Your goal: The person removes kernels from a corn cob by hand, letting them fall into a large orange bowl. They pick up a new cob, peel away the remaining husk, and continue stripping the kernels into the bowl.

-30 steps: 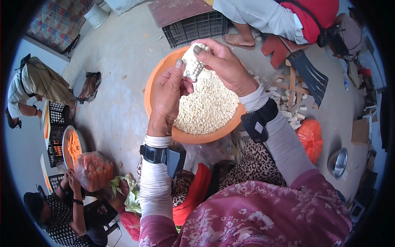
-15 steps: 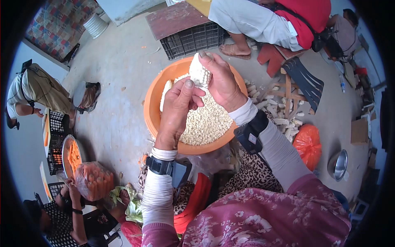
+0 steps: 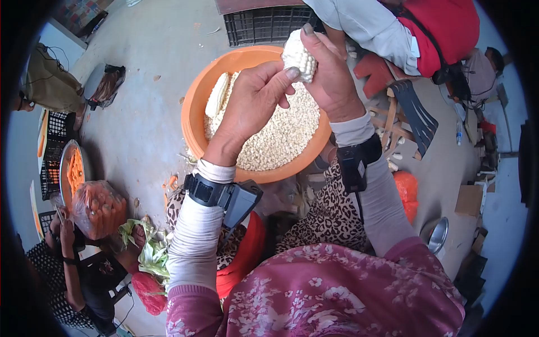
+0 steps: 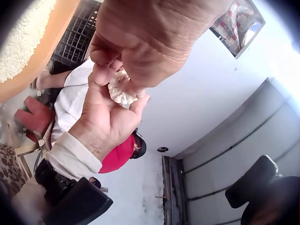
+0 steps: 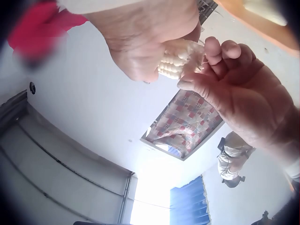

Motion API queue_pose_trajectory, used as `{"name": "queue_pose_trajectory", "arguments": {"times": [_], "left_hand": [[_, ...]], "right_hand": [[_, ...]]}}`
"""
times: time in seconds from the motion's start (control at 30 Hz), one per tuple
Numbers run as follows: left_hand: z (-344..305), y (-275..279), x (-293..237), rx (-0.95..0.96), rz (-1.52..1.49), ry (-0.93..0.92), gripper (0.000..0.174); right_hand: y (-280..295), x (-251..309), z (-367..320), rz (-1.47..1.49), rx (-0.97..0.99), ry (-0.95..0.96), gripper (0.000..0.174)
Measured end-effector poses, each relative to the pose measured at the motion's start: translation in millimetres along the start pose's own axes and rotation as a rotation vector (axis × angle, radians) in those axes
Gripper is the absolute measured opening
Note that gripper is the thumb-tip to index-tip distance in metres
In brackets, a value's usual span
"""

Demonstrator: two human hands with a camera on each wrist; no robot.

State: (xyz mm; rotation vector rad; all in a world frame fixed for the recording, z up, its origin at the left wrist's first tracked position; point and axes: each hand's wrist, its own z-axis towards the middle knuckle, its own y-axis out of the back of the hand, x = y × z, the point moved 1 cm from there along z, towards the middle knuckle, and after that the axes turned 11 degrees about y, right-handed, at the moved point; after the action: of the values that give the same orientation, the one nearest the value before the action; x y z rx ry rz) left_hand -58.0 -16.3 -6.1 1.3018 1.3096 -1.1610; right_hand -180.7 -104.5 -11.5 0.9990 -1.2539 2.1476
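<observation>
My right hand (image 3: 337,81) grips a short white corn cob (image 3: 298,56), its thumb lying along the kernels. At the cob's near end is my left hand (image 3: 250,104), pinching it between thumb and curled fingers. The right wrist view shows the kernel rows (image 5: 171,65) and the ragged end facing the left thumb. In the left wrist view the left hand hides much of the cob (image 4: 123,91). Below both hands stands an orange basin (image 3: 264,176) holding loose white kernels (image 3: 281,140). Another corn cob (image 3: 218,94) lies on them at the left.
A black crate (image 3: 258,27) stands beyond the basin. To the right are a wooden stool (image 3: 412,118) and an orange bag (image 3: 406,194). Corn husks (image 3: 149,247) and a bag of carrots (image 3: 100,208) lie at the left. Other people sit and stand around.
The head view has shifted. Both hands have moved right across the basin with the cob, which has turned in the grip. The cob lying in the basin has come into clearer sight.
</observation>
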Motion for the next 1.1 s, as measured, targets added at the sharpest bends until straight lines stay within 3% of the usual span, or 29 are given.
{"name": "queue_pose_trajectory", "arguments": {"times": [0.3, 0.63, 0.77, 0.87, 1.0, 1.1], "left_hand": [[3, 1, 5, 0.073, 0.143, -0.029, 0.03], [12, 21, 0, -0.062, -0.015, 0.006, 0.014], [11, 31, -1, -0.136, 0.076, 0.095, 0.013], [7, 30, -6, -0.082, 0.039, 0.093, 0.027], [1, 21, -9, 0.085, -0.13, 0.164, 0.046], [2, 16, -4, 0.105, -0.151, 0.125, 0.05]], "right_hand": [[0, 7, -2, -0.047, 0.005, -0.081, 0.026], [6, -4, 7, 0.091, -0.021, 0.046, 0.026], [7, 2, 5, 0.053, -0.033, 0.073, 0.03], [1, 3, 0, -0.056, 0.003, 0.091, 0.024], [-8, -8, -4, -0.1, 0.019, 0.102, 0.036], [-20, -11, -9, -0.11, 0.022, 0.11, 0.039]]}}
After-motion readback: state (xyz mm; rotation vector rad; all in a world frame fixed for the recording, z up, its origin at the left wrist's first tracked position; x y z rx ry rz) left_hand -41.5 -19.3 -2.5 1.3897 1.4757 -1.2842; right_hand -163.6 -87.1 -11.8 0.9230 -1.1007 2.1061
